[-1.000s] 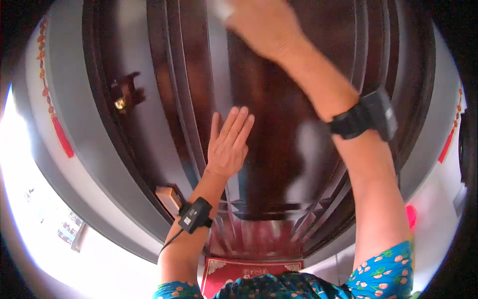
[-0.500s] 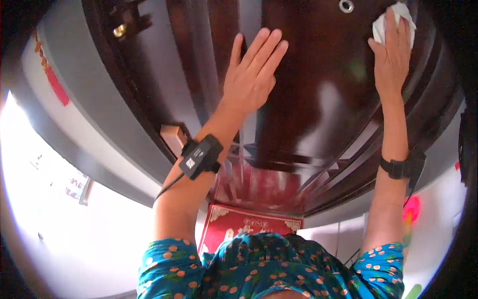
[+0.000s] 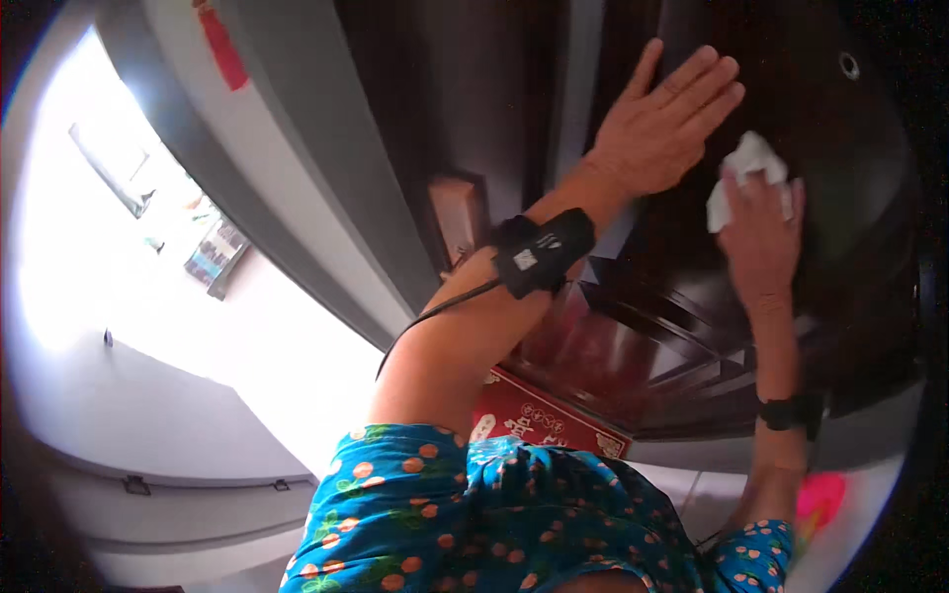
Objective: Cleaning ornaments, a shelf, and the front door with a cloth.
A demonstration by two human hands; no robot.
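Note:
A dark brown, glossy door [image 3: 791, 99] with raised mouldings stands upright before me. Flat against it, fingers stretched and thumb apart, rests my left hand [image 3: 657, 143]; nothing is in it. My right hand [image 3: 761, 237] presses a crumpled white cloth [image 3: 756, 158] to the panel, lower and to the right of the left hand. The cloth bunches out around its fingertips, which it partly hides. Near the upper right, a small round peephole [image 3: 849, 66] shows in the door.
A metal box-like fitting [image 3: 457, 212] sits by the door's left edge, beside my left forearm. Further left are a grey frame [image 3: 297, 128], a hanging red tassel [image 3: 222, 49] and a bright opening. Below lies a red doormat [image 3: 554, 420]. Something pink [image 3: 820, 499] is at lower right.
My right hand has moved down the door with the white cloth, closer to the left hand. The view has turned leftward, so the left hand and peephole appear further right.

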